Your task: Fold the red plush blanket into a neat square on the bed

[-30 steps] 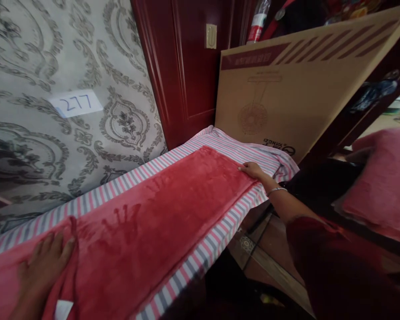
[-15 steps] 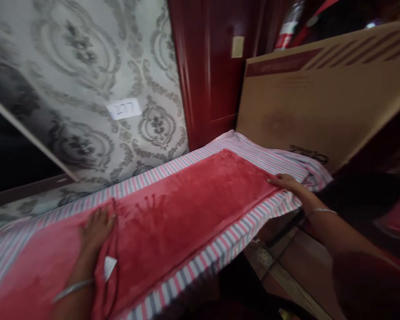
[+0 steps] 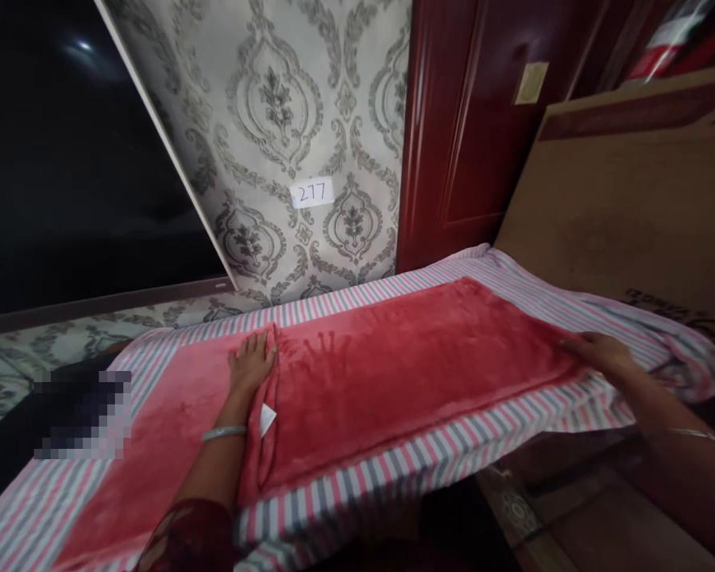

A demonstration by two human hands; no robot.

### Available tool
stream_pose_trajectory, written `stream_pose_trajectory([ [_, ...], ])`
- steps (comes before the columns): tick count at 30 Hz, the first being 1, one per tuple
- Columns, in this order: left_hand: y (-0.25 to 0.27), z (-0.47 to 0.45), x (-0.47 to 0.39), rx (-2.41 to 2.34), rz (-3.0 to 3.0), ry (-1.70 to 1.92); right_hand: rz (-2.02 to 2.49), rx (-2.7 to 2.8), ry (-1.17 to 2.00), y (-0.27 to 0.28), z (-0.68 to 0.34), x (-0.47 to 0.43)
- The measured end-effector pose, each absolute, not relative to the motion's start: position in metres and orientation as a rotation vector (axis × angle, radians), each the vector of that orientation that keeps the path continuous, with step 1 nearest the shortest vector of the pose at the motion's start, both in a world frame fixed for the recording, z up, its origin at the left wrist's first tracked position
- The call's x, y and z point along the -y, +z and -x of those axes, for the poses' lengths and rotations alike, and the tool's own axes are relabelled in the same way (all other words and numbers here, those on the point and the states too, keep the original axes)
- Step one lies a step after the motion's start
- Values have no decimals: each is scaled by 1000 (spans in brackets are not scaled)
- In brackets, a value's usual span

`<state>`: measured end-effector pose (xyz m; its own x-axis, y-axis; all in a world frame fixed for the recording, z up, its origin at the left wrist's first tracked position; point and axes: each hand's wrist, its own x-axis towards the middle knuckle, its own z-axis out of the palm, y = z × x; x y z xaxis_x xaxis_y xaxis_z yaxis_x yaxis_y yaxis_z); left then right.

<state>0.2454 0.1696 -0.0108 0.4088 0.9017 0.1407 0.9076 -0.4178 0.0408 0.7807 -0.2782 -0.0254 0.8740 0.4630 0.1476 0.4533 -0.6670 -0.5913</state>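
Observation:
A red plush blanket (image 3: pixel 405 365) lies stretched along a striped sheet (image 3: pixel 357 477), with a folded edge and a small white tag (image 3: pixel 267 419) near its left part. My left hand (image 3: pixel 251 364) rests flat on the blanket beside that fold, fingers stretched out. At the blanket's right near corner, my right hand (image 3: pixel 601 355) pinches the edge between thumb and fingers. A dark handprint shows in the pile to the right of my left hand.
A black screen (image 3: pixel 83 159) stands at the left by a patterned wall carrying a paper label (image 3: pixel 312 191) reading 277. A dark red door (image 3: pixel 453 119) and a large cardboard box (image 3: pixel 631 199) are behind to the right. A pixelated dark patch covers something at the left edge.
The view has swung left, so everything appears farther right and more of the screen shows. My left hand stays by the fold, and my right hand still grips the blanket's corner.

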Motion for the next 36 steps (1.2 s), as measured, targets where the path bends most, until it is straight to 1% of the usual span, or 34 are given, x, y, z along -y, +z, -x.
stream_pose_trajectory([
  [1, -11, -245, -171, 1661, 2599, -228, 2457, 594, 2, -10, -775, 266],
  [3, -12, -245, -172, 1652, 2592, -242, 2503, 639, -43, 21, -752, 237],
  [5, -12, -245, -172, 1655, 2594, -245, 2512, 828, -81, 49, -711, 205],
  [7, -10, -245, -172, 1666, 2601, -241, 2474, 1023, -194, 64, -660, 178],
  [9, -9, -245, -171, 1675, 2607, -236, 2399, 1252, -243, 63, -606, 157],
  [12, -8, -245, -170, 1678, 2596, -231, 2289, 1590, -143, 39, -536, 142],
  [15, -8, -245, -168, 1657, 2590, -228, 2274, 1771, -17, 8, -494, 142],
  [19, -4, -244, -161, 1669, 2632, -272, 2234, 1797, 34, -10, -485, 147],
  [21, 4, -244, -156, 1695, 2660, -451, 2176, 1745, -27, -14, -489, 150],
  [24, 21, -251, -145, 1815, 2868, -847, 2114, 1628, -147, -25, -492, 155],
  [26, 32, -265, -138, 1934, 3059, -969, 2106, 1575, -184, -36, -491, 158],
  [29, 38, -302, -126, 2102, 3302, -852, 2011, 1553, -266, -48, -493, 159],
  [33, 30, -366, -108, 2321, 3673, -587, 1694, 1482, -480, -39, -503, 158],
  [35, 23, -400, -99, 2400, 3765, -641, 1589, 1453, -551, -34, -508, 159],
  [36, 19, -415, -94, 2424, 3782, -753, 1560, 1449, -571, -34, -508, 161],
])
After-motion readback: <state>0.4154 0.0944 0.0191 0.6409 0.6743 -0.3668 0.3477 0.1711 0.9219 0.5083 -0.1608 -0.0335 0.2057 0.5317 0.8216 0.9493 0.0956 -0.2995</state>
